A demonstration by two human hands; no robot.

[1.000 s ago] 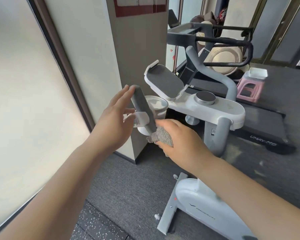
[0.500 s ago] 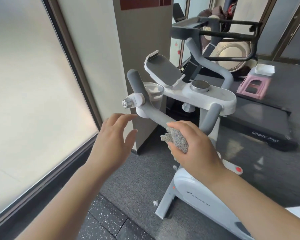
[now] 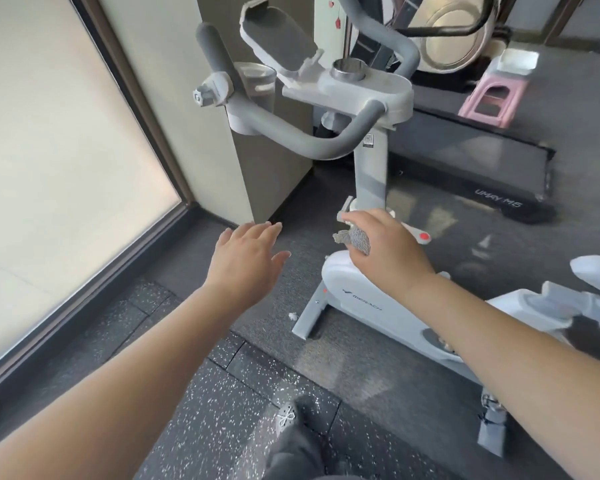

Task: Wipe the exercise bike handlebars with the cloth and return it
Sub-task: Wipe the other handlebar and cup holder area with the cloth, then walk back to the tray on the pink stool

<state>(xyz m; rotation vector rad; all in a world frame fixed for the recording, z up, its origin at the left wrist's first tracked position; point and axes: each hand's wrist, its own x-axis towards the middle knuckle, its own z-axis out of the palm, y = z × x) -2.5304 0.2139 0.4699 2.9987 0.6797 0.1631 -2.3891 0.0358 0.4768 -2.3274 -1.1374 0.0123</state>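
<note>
Bright daylight from frosted window (image 3: 59, 161) at left, wide-angle edge bending, seat (image 3: 589, 292) perhaps motion-blurred

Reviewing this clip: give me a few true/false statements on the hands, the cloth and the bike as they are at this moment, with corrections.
1. The right hand holds the grey cloth. True.
2. The left hand grips the handlebar. False: it is open with fingers spread, below the handlebar and touching nothing.
3. The cloth is pressed against the handlebar. False: it is held well below it, in front of the bike's white body.
4. A pink stool stands on the floor behind the bike. True.
5. A cup sits in the holder beside the handlebar. True.
</note>
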